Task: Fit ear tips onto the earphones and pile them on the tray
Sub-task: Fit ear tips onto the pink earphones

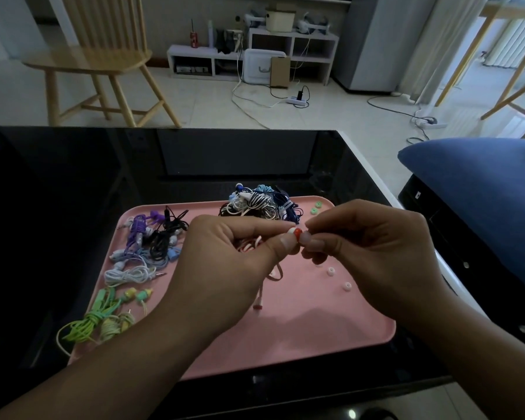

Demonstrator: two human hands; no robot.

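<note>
Above the pink tray [300,331] my left hand [225,262] pinches a red-and-white earphone [295,232], whose pale cord [259,294] hangs down to the tray. My right hand [373,253] pinches the earphone's tip end between thumb and fingers; the ear tip itself is hidden by the fingertips. Two white ear tips [331,271] [347,286] lie on the tray under my right hand. Two green ear tips [315,207] lie near the tray's far right corner.
Bundled earphones lie on the tray: purple and black [152,234], white [131,274], green [97,319] at the left, a mixed heap [261,203] at the back. The tray sits on a glossy black table [73,177]. A blue cushion [482,189] lies to the right.
</note>
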